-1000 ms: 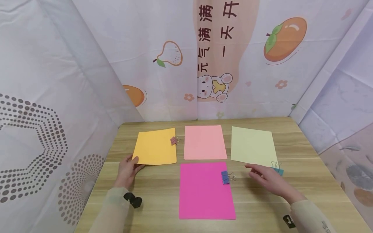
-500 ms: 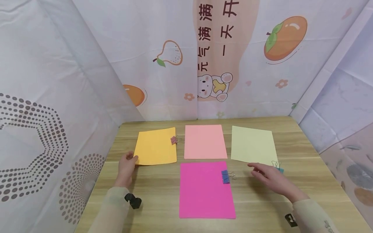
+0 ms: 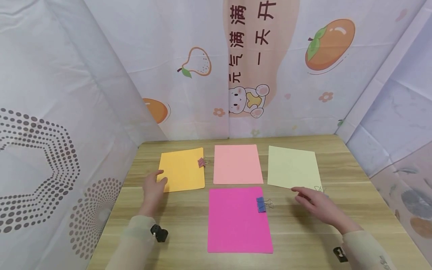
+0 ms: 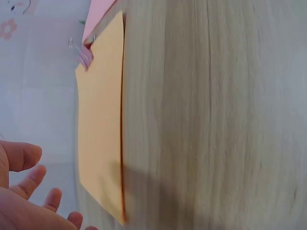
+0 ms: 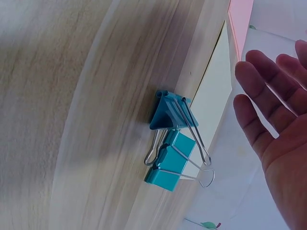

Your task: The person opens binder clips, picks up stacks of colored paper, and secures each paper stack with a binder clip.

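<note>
My left hand (image 3: 154, 191) hovers over the near-left part of a yellow-orange paper stack (image 3: 183, 170), its fingers relaxed and holding nothing. A pink binder clip (image 3: 201, 162) grips that stack's right edge. In the left wrist view, the left fingers (image 4: 31, 182) stand apart from the paper. My right hand (image 3: 317, 205) is held over the table near the pale green paper (image 3: 293, 168), with nothing in its fingers. Beneath it, the right wrist view shows two teal binder clips (image 5: 168, 163) close together by that paper; the head view mostly hides them behind the hand.
A salmon-pink paper stack (image 3: 237, 165) lies at the back middle. In front of it is magenta paper (image 3: 237, 225) with a blue binder clip (image 3: 261, 205) on its right edge. The wooden table (image 3: 189, 232) ends at a printed curtain (image 3: 195, 112).
My left hand has let go of the yellow-orange stack's near-left corner and moved slightly right above it. The right hand has shifted a little right, covering more of the teal clip area.
</note>
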`<state>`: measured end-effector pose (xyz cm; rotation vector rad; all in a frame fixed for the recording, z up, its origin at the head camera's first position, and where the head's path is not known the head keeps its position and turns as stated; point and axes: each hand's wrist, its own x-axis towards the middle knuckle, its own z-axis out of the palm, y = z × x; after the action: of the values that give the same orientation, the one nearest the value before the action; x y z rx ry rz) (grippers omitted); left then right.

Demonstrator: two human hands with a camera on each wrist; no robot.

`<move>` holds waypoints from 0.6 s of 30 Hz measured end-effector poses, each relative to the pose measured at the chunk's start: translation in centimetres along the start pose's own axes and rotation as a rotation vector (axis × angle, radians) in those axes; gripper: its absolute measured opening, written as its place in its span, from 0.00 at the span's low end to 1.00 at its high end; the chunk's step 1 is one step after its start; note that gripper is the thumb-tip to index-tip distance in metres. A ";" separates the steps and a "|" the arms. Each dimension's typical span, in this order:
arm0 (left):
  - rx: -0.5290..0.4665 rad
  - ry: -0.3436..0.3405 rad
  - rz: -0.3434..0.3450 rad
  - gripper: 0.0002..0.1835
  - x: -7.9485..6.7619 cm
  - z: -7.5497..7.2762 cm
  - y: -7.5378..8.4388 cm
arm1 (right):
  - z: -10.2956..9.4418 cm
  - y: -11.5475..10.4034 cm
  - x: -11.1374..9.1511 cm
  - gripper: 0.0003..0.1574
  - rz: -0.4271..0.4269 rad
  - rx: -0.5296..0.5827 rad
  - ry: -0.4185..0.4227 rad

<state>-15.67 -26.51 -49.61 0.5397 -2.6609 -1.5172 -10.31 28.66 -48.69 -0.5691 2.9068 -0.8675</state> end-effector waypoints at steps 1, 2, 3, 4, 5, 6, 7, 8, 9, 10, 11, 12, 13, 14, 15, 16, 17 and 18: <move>0.004 -0.006 0.019 0.26 -0.1 0.2 0.2 | -0.1 0.0 0.0 0.20 0.003 -0.007 0.002; 0.007 -0.016 0.033 0.26 -0.2 0.5 0.4 | -0.1 0.1 0.0 0.20 0.006 -0.008 0.003; 0.005 -0.029 0.041 0.26 -0.3 0.7 0.6 | -0.2 0.1 -0.1 0.20 0.007 -0.009 0.005; -0.003 -0.043 0.044 0.26 -0.4 1.0 0.9 | -0.3 0.1 -0.1 0.20 0.009 -0.009 0.005; -0.006 -0.052 0.047 0.26 -0.5 1.2 1.1 | -0.3 0.1 -0.1 0.20 0.012 -0.006 0.003; -0.004 -0.060 0.052 0.26 -0.6 1.5 1.2 | -0.4 0.1 -0.1 0.20 0.013 -0.007 0.004; -0.006 -0.067 0.063 0.26 -0.7 1.7 1.4 | -0.5 0.2 -0.2 0.20 0.013 -0.009 0.004; -0.007 -0.075 0.073 0.26 -0.8 2.0 1.5 | -0.5 0.2 -0.2 0.20 0.014 -0.010 0.006; -0.008 -0.081 0.085 0.26 -0.9 2.2 1.6 | -0.6 0.2 -0.3 0.20 0.011 -0.016 0.014; -0.010 -0.088 0.096 0.27 -1.0 2.4 1.7 | -0.7 0.2 -0.3 0.20 0.009 -0.019 0.018; -0.011 -0.096 0.105 0.27 -1.1 2.6 1.8 | -0.7 0.3 -0.4 0.20 0.005 -0.025 0.024; -0.007 -0.105 0.115 0.27 -1.2 2.9 1.9 | -0.7 0.3 -0.4 0.20 0.001 -0.031 0.032; 0.002 -0.113 0.122 0.27 -1.3 3.1 2.0 | -0.8 0.4 -0.4 0.19 -0.002 -0.034 0.035; 0.013 -0.121 0.134 0.27 -1.4 3.4 2.1 | -0.8 0.5 -0.5 0.19 -0.004 -0.037 0.042; 0.022 -0.128 0.141 0.28 -1.4 3.6 2.2 | -0.8 0.6 -0.5 0.19 -0.007 -0.040 0.047; 0.032 -0.133 0.150 0.28 -1.5 3.9 2.2 | -0.8 0.7 -0.6 0.19 -0.009 -0.042 0.048; 0.042 -0.135 0.160 0.28 -1.5 4.1 2.2 | -0.8 0.8 -0.6 0.19 -0.009 -0.046 0.053; 0.052 -0.139 0.172 0.28 -1.5 4.4 2.3 | -0.9 0.8 -0.6 0.19 -0.006 -0.049 0.056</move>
<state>-15.78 -21.38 -49.81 0.2070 -2.7716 -1.4917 -10.14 29.97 -48.45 -0.5672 2.9856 -0.8279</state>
